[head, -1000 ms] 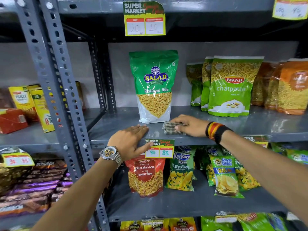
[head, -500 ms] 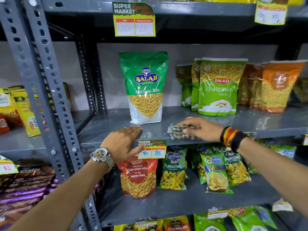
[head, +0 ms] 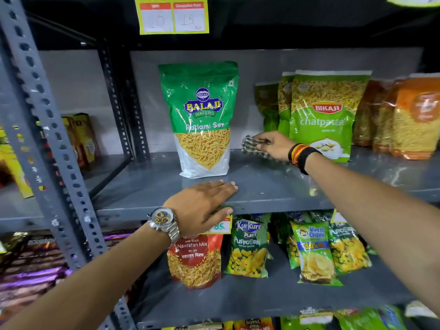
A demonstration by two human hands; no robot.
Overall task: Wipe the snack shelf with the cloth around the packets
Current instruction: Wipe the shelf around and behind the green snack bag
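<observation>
My right hand [head: 273, 146] presses a checked grey cloth [head: 250, 147] onto the grey snack shelf [head: 262, 186], deep in the gap between two packets. To its left stands a green Balaji Ratlami Sev packet [head: 202, 120]. To its right stand green Bikaji packets [head: 326, 110], just behind my wrist. My left hand [head: 202, 206] lies flat on the shelf's front edge below the Balaji packet, fingers spread, holding nothing.
Orange snack packets [head: 409, 117] fill the shelf's right end. A perforated grey upright [head: 47, 144] stands at left, with boxes beyond it. The lower shelf holds Navratan Mix [head: 195, 260], Kurkure Puffcorn [head: 248, 248] and chips packets. A price tag [head: 172, 16] hangs above.
My right hand has slid the cloth from the shelf's front edge back toward the rear, between the packets. My left hand stays on the front edge. The view has moved closer.
</observation>
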